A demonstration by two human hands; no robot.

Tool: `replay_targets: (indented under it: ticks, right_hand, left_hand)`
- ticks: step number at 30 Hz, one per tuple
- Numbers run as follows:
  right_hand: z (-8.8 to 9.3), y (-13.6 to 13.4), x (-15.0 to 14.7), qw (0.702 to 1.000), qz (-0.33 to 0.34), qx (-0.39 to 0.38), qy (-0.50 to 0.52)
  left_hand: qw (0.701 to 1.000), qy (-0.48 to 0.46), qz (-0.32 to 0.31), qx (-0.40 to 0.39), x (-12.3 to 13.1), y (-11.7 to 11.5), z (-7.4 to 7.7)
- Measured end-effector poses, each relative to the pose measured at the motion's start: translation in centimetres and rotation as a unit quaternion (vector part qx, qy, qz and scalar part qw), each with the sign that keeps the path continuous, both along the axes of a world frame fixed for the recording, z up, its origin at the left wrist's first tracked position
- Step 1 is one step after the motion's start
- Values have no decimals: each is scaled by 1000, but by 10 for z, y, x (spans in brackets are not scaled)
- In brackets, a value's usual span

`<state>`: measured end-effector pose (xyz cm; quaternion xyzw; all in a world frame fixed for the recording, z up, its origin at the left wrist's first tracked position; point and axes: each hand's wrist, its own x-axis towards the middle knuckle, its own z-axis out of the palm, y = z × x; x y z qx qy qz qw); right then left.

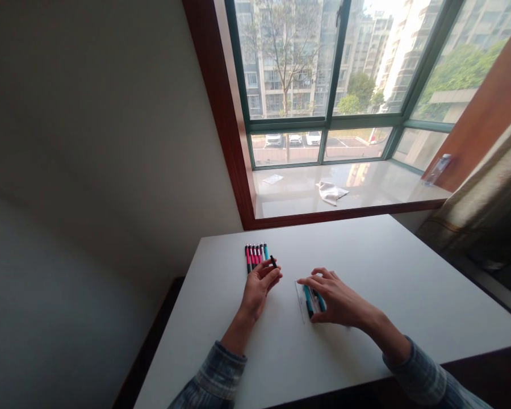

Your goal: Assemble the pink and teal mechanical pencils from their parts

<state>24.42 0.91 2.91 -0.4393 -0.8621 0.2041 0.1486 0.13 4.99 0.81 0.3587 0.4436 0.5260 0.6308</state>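
Note:
A row of several pens (255, 257) with pink and teal barrels lies side by side on the white table (344, 255). My left hand (259, 284) is just in front of the row, its fingers curled around a small black pen part (273, 261) whose tip pokes out above them. My right hand (336, 298) arches over a clear plastic packet (300, 301) holding teal and black pens (310, 301). Its fingers and thumb press on the packet and hide part of it.
A window ledge with a crumpled cloth (331, 192) and a flat paper (273, 179) lies beyond the table's far edge. A clear plastic bottle (438, 169) stands at the ledge's right end. A patterned curtain (477, 199) hangs to the right.

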Motion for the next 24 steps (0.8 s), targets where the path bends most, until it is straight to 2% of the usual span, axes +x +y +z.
replay_targets:
  ticks: [6,11,14,20,24]
  right_hand:
    - [8,-6,-14,996,-47,57,44]
    - [10,-7,-36,989,-31,116,83]
    - [9,-5,-44,988,-27,126,83]
    - [7,1,-45,988,-27,120,96]
    - [6,7,-28,991,-37,91,88]
  left_hand:
    - [998,46,-48,12,0,-6,2]
    - [988,69,-136,37,-3,-11,8]
    - [984,61,-159,46,-5,-13,10]
    - [989,51,-134,39,-7,-13,10]
    - [996,39,-74,27,-7,-11,10]
